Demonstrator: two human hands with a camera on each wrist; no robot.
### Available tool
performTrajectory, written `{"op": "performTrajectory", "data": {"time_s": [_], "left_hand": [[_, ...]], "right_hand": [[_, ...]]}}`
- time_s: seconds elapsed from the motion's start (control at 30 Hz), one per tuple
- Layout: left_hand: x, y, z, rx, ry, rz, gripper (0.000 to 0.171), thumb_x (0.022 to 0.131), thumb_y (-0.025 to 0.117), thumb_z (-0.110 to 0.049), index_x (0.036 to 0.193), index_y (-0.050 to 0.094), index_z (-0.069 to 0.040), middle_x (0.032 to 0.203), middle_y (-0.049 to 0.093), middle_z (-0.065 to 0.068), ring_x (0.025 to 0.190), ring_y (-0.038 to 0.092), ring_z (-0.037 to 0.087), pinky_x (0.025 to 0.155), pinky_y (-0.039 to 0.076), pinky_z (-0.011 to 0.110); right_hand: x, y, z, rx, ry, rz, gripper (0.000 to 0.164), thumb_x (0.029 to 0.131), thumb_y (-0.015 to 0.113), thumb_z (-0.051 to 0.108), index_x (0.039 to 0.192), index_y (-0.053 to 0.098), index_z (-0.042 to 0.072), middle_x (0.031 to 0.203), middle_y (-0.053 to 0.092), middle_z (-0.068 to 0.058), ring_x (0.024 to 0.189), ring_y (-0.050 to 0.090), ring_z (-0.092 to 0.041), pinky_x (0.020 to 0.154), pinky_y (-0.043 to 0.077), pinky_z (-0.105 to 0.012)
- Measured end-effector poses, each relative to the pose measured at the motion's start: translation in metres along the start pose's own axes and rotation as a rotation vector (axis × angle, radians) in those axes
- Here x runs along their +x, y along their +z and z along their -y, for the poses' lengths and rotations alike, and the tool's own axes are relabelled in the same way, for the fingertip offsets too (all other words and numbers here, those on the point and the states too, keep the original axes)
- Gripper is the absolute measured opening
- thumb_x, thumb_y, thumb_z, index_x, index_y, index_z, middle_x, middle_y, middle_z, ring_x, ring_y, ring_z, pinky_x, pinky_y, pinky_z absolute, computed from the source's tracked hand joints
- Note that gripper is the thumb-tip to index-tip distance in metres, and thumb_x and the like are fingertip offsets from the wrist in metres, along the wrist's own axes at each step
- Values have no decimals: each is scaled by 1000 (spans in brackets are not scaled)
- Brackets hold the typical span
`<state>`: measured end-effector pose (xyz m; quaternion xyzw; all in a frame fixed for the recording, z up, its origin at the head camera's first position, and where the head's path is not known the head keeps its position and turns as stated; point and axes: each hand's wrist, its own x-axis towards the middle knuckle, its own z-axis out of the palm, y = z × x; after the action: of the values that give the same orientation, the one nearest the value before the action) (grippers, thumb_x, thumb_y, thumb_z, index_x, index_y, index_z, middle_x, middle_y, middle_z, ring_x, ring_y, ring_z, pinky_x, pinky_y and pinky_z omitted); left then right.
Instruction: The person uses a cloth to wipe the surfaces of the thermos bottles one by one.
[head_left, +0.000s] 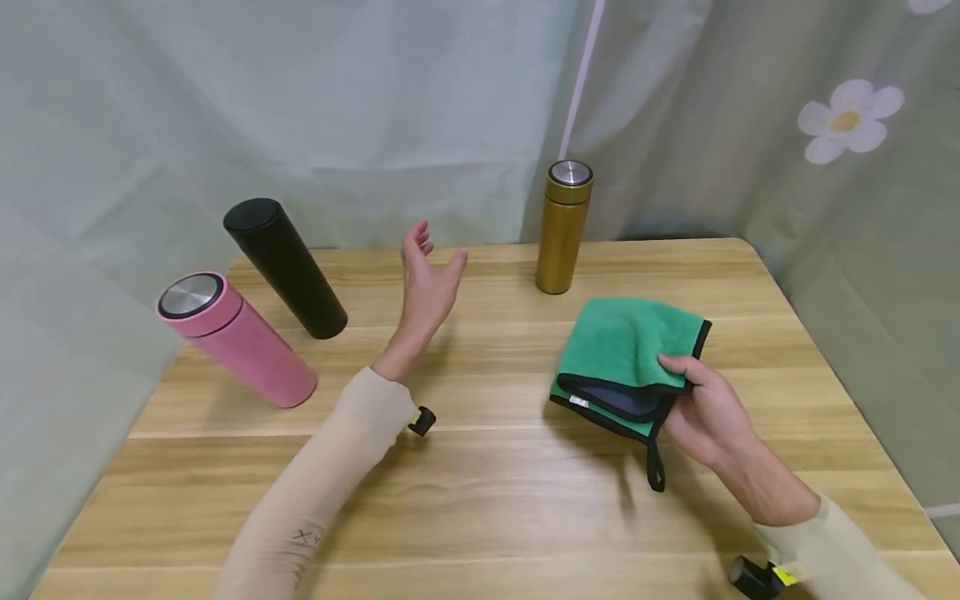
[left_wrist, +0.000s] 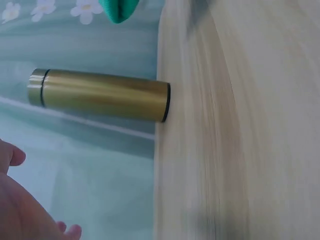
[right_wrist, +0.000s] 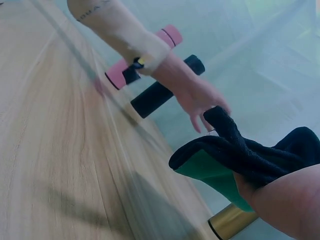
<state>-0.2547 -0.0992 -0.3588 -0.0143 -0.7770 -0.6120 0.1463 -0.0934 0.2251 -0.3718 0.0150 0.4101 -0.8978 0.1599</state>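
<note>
My right hand (head_left: 708,412) grips a folded green cloth (head_left: 626,346) with black edging, a dark inner side and a hanging loop, held above the table with the thumb on top. My left hand (head_left: 431,287) is raised over the back middle of the table, thumb apart from the fingers, holding nothing. A gold thermos (head_left: 564,237) with a silver lid stands upright at the back, between the two hands. In the left wrist view the gold thermos (left_wrist: 102,96) is beyond the left fingers, not touched. In the right wrist view the cloth (right_wrist: 240,150) covers part of the right fingers.
A black thermos (head_left: 288,271) and a pink thermos (head_left: 240,342) with a silver lid stand on the left side of the wooden table (head_left: 487,500). A pale curtain (head_left: 337,100) with flower prints hangs behind the table's back edge.
</note>
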Motion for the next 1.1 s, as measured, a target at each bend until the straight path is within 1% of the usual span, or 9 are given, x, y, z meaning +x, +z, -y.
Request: {"op": "performTrajectory", "data": {"time_s": [0.1,0.2,0.4,0.53,0.67,0.77,0.93,1.03,1.1], "left_hand": [[-6,-15,-1,-10,6,-56,71,98,71,-22,154,30,-10,153,34,9,143,35,25,114,36,38],[-11,-28,-1,-24,35,-144,66,98,69,-20,152,33,-8,152,37,7,141,36,21,113,34,34],[-17,-51,0,-9,186,-383,54,95,68,-8,142,41,-4,146,42,8,135,38,12,106,33,27],[-19,-65,2,4,265,-509,48,93,65,-3,136,44,-3,148,40,9,137,36,8,105,32,28],[-23,-76,3,-41,319,-618,46,93,62,1,135,44,-2,154,35,11,140,33,7,109,31,33],[-30,-77,-7,-89,366,-700,47,91,58,8,136,42,4,154,34,19,141,34,11,113,30,35],[-38,-78,-19,-153,422,-788,55,91,55,13,142,34,13,156,31,27,144,33,15,120,26,33],[-35,-84,-14,-153,414,-814,65,94,59,10,150,27,15,160,27,26,148,29,11,123,22,31],[-33,-88,-12,-152,383,-816,72,95,62,6,154,21,13,163,26,22,150,25,7,123,18,27]], "right_hand": [[-2,-3,0,54,-6,31,29,112,36,9,140,31,12,140,41,1,127,51,-14,108,45,-29],[-2,-5,0,85,-5,54,28,112,35,8,139,32,12,139,43,1,126,53,-14,107,45,-30],[-2,-4,0,47,-2,48,33,112,36,10,143,26,14,142,36,2,127,49,-13,108,44,-28],[-1,-3,0,37,1,48,33,112,36,10,143,25,14,142,36,2,127,49,-13,108,45,-29],[-1,-3,-1,53,0,61,31,112,35,10,142,27,13,140,39,1,126,51,-14,107,45,-30],[-1,-3,-2,65,-8,76,30,112,34,9,141,29,13,139,41,1,126,52,-14,108,45,-30],[-1,-4,-3,72,-20,86,29,112,34,8,141,31,12,139,43,1,126,54,-15,108,46,-30],[-2,-4,-3,72,-21,82,30,112,34,8,141,30,13,140,43,1,126,53,-15,108,46,-30],[-2,-4,-3,72,-24,80,30,112,35,8,141,30,13,140,42,1,125,53,-14,108,45,-29]]}}
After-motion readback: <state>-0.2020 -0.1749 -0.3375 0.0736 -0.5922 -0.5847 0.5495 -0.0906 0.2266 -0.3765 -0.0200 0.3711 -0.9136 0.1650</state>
